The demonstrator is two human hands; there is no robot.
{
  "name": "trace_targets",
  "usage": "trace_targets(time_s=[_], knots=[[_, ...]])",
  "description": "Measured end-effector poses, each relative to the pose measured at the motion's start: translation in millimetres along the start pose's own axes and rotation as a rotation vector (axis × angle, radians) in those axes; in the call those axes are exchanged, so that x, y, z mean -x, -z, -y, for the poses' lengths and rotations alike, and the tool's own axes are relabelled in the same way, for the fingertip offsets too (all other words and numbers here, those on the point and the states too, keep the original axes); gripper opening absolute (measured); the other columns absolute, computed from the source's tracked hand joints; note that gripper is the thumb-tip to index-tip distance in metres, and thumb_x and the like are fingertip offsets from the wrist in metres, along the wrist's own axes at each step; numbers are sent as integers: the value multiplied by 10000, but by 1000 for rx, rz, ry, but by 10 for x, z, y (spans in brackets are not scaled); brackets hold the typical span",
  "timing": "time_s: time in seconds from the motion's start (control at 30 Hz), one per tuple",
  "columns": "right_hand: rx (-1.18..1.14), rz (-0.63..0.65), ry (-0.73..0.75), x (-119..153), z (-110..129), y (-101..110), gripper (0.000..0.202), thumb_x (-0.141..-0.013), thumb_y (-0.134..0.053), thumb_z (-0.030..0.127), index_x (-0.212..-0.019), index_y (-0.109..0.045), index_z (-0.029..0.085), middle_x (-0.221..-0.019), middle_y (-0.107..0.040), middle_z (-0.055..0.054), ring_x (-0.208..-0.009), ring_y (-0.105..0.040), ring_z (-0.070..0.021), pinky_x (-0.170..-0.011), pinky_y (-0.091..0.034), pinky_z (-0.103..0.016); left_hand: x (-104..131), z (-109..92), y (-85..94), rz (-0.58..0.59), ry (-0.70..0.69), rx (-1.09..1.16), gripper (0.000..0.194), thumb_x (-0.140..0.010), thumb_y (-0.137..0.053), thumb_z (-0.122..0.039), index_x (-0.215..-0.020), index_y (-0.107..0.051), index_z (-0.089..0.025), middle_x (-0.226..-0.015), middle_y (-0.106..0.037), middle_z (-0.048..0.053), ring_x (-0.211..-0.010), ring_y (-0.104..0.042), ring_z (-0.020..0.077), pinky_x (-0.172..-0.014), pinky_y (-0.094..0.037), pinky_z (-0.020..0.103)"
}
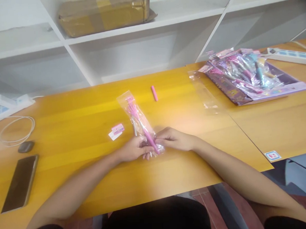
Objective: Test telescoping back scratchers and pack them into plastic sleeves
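A slim pink back scratcher (146,132) with a hand-shaped end lies slantwise inside a clear plastic bag (125,96), its fingered end pointing away from me. My left hand (134,149) is closed around the lower left of the bag, thumb across the handle's lower part. From the other side, my right hand (174,138) pinches the bag's lower right edge beside the handle. Two small pink-and-white cards (117,131) overlap on the table to the left of the bag. Beyond it lies a short pink cylinder (154,93).
A purple display box (295,87) at the right holds several bagged scratchers; a clear empty bag (205,93) lies beside it. On the left are a phone (20,183), a dark small object (26,147) and a power strip (9,107). White shelves carry a taped carton (104,13).
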State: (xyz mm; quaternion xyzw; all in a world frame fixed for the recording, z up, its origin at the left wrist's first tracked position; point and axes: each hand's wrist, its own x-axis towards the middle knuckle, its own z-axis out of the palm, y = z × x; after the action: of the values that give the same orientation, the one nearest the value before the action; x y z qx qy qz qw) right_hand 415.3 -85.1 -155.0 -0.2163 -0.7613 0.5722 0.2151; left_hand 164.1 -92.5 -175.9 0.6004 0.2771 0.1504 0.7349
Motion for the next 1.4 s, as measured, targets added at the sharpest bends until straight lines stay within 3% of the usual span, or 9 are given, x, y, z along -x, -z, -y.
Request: trace_targets(time_s=[0.13, 0.3, 0.37, 0.5, 0.6, 0.9, 1.07, 1.23, 1.4], knots=[[-46, -124, -25, -13, -49, -26, 477, -1094, -592, 599, -1099, -747, 148, -1016, -749, -71, -908, -696, -197, -853, -580, -326, 52, -126, -59, 211, 28, -76, 365, -976, -755, -476, -1183, -779, -176, -1059, -783, 113, -852, -733, 186, -770, -582, 310], [-110, -184, -125, -35, -128, -64, 430, -1038, -685, 590, -1035, -725, 162, -873, -690, -26, -771, -627, -166, -746, -560, -312, 151, -398, 53, 168, 132, -367, 383, -1041, -611, -550, -1071, -777, -206, -913, -779, 72, -708, -698, 176, -662, -523, 297], [-95, -205, -141, -39, -153, -61, 437, -1017, -708, 598, -1026, -725, 162, -835, -666, -14, -746, -600, -160, -727, -549, -310, 228, -519, 248, 30, 91, -641, 394, -1060, -561, -545, -986, -762, -215, -863, -756, 59, -719, -676, 188, -667, -477, 305], [-28, -240, -164, -44, -159, -40, 449, -1001, -717, 607, -974, -714, 159, -775, -622, 7, -709, -550, -149, -684, -517, -292, 425, -656, 766, -447, 101, -1191, 298, -1012, -623, -484, -1036, -725, -204, -998, -723, 103, -881, -636, 263, -784, -439, 359], [21, -248, -163, -46, -134, -24, 463, -1011, -694, 613, -908, -693, 162, -770, -610, 6, -695, -538, -146, -665, -490, -281, 529, -636, 1039, -487, 173, -1364, 370, -962, -677, -534, -1092, -691, -188, -1097, -687, 143, -1027, -610, 323, -847, -429, 383], [119, -201, -133, -37, -143, 4, 440, -1033, -673, 598, -970, -738, 167, -846, -664, -20, -760, -587, -165, -727, -514, -284, 492, -496, 1142, -413, 275, -1219, 335, -940, -660, -452, -1170, -674, -209, -1116, -661, 115, -952, -623, 263, -787, -439, 352], [137, -195, -127, -35, -129, 4, 437, -1044, -661, 589, -1008, -755, 164, -814, -660, -13, -766, -586, -169, -726, -516, -281, 513, -662, 1148, -355, 232, -1084, 338, -1022, -546, -494, -1037, -711, -199, -1055, -662, 95, -926, -621, 241, -800, -460, 361], [156, -176, -113, -29, -116, -45, 454, -1035, -668, 596, -909, -728, 164, -757, -619, 0, -695, -541, -151, -658, -464, -263, 438, -809, 813, -301, 48, -690, 367, -1046, -569, -539, -1001, -723, -210, -1074, -642, 69, -935, -627, 206, -836, -500, 347], [134, -160, -81, -56, -107, -175, 476, -1030, -666, 629, -909, -693, 169, -710, -570, 27, -628, -485, -129, -601, -405, -248, 168, -418, 377, -375, -216, -242, 314, -1021, -670, -496, -948, -697, -192, -1051, -672, 60, -1036, -640, 200, -1008, -497, 353]])
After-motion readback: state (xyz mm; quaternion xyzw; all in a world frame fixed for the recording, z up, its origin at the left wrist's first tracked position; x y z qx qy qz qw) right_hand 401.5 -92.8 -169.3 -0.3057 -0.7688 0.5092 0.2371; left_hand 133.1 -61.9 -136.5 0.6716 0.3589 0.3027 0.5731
